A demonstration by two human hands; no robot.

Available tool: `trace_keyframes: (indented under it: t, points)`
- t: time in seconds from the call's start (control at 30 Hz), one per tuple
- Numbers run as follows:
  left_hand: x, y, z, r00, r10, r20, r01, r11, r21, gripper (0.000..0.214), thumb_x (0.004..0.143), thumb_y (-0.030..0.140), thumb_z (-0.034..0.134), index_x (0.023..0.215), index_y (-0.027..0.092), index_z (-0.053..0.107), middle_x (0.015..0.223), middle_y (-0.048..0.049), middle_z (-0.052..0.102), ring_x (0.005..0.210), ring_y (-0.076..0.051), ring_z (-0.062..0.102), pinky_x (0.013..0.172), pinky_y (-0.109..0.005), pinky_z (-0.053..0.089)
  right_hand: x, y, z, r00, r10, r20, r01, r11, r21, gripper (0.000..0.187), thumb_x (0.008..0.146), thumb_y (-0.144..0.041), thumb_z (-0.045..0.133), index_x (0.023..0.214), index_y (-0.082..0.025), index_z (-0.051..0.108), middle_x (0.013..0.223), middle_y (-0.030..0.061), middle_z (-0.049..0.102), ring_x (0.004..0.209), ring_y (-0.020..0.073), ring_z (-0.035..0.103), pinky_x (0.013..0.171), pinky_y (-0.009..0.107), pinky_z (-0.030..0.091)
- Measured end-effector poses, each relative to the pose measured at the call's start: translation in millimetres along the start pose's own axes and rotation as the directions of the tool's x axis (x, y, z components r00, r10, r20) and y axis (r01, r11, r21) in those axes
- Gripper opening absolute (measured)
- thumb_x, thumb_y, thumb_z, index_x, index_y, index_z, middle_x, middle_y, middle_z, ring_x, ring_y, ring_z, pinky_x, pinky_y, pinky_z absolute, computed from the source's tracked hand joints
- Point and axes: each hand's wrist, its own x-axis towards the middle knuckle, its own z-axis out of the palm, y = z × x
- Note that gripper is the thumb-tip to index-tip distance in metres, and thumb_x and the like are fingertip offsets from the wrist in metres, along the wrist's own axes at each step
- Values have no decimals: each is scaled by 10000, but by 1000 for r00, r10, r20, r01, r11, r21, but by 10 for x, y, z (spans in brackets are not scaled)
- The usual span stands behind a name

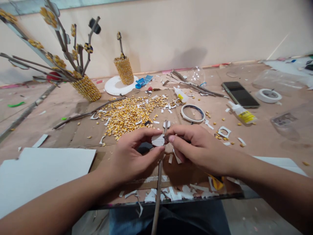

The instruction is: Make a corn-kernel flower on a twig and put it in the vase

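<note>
Thumb and fingers of my left hand (pixel 137 153) are closed around the edge of a small white rounded piece of board (pixel 158 140). My right hand (pixel 195 145) pinches a thin dark piece (pixel 167 138) whose tip touches the right edge of the white piece; its kind is unclear. A bare twig (pixel 158 192) runs from my lap over the table edge and up between the hands, partly hidden behind them. Past my fingertips lies a heap of corn kernels (pixel 129 114).
A kernel-covered pot (pixel 86 88) with branches leans at left; a smaller one (pixel 124 70) stands behind. Glue bottles (pixel 244 114), tape rolls (pixel 269 96), a phone (pixel 239 94) and twigs (pixel 193 85) lie around. White board (pixel 49 169) is at left, with paper scraps (pixel 181 193) along the front edge.
</note>
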Motion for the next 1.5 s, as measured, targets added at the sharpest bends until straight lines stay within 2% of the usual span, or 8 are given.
trace_keyframes:
  t: [0.27,0.57,0.8,0.97,1.07,1.2,1.37,1.5]
  points:
    - [0,-3,-17,1000,-4,20,5,999,-39,323,880,218,823,1195,261,767,1074,-56,828,937,-190,788,800,-265,625,-2,-1,-2,1000,-20,12,20,1000,-9,287,1038,-282,471,803,-199,613,593,-45,588,574,119,528,601,274,344]
    - [-17,7,-25,999,-32,16,32,999,-28,344,874,242,828,1214,246,777,1121,-97,826,960,-230,795,825,-325,649,0,-6,3,998,-49,24,49,999,9,273,1049,-283,481,832,-197,623,607,-41,597,588,122,535,627,270,377]
    - [10,30,-24,997,71,2,-71,991,113,322,872,225,818,1190,241,769,1057,-72,828,905,-208,787,799,-312,632,19,-39,4,1000,-9,10,10,995,-102,292,1029,-271,469,776,-203,598,594,-35,587,583,126,524,617,280,329]
    - [24,44,-19,982,187,18,-185,949,257,337,853,197,820,1179,233,741,1029,-56,821,863,-184,773,790,-292,605,15,-39,12,999,37,33,-33,994,-102,297,1036,-301,461,791,-202,597,622,-15,616,612,140,540,606,279,307]
    - [44,31,-19,968,248,46,-250,923,292,318,853,188,815,1157,224,729,986,-49,807,843,-171,759,780,-275,591,23,-45,11,997,58,55,-50,990,-135,340,1037,-297,447,729,-201,557,628,-6,613,609,137,528,604,284,296]
    - [74,37,-23,950,296,95,-311,905,290,308,875,143,776,1166,209,704,938,-40,780,771,-140,722,717,-243,559,33,-33,12,994,74,78,-58,979,-197,410,1060,-387,430,716,-200,554,635,-11,580,591,131,496,589,293,273]
    - [89,67,-18,938,313,145,-343,897,280,285,895,123,727,1167,202,694,917,-44,762,721,-132,683,686,-245,546,29,-17,46,992,87,91,-63,969,-238,417,1054,-375,407,682,-204,485,599,-32,485,553,113,437,563,301,237]
    - [77,65,-6,948,284,141,-314,903,292,274,899,125,714,1162,204,701,917,-36,760,737,-134,683,689,-244,539,7,-32,62,993,70,98,-44,968,-246,423,1043,-368,397,652,-211,426,562,-51,387,520,102,372,553,307,220]
